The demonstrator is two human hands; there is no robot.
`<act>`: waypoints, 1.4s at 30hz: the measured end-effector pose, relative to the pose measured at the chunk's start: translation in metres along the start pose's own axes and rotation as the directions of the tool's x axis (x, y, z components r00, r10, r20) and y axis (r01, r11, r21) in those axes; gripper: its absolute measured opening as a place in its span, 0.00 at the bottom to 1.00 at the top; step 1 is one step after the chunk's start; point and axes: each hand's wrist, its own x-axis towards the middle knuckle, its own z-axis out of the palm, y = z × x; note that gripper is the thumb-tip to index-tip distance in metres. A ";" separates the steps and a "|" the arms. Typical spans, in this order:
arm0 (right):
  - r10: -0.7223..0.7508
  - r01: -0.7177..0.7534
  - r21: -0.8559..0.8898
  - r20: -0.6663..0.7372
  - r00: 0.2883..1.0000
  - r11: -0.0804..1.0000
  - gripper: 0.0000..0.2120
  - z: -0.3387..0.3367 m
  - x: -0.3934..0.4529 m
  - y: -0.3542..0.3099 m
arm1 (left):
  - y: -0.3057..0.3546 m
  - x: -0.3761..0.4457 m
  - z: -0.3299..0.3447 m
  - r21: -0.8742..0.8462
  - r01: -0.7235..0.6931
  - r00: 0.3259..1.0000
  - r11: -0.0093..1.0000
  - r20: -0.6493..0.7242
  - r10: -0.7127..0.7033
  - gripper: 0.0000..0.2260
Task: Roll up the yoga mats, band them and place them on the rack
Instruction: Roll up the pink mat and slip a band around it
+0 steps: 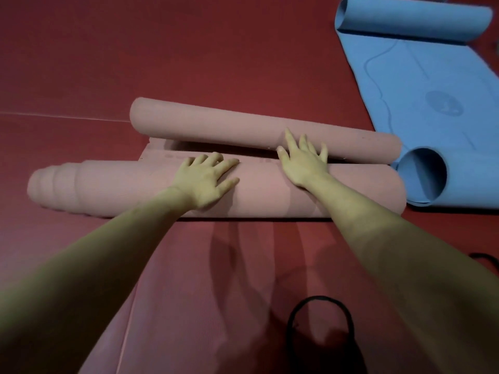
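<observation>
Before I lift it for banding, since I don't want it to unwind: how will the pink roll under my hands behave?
The pink roll is round, so it probably rolls easily. Its stepped left end suggests layers may slide sideways. The far end's curl suggests springy material that could loosen.

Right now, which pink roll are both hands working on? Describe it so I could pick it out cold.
Start from the red floor, where a pink mat runs away from the camera. The near roll lies at that mat's far end, under the left hand and right hand. Unlike the far roll behind it, its left end telescopes out in stepped rings.
</observation>
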 end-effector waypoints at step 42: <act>-0.445 0.429 -0.445 0.075 0.892 0.786 0.57 -0.017 0.019 0.000 | 0.005 0.080 -0.017 0.242 -0.178 0.979 0.954 0.140 0.147 0.55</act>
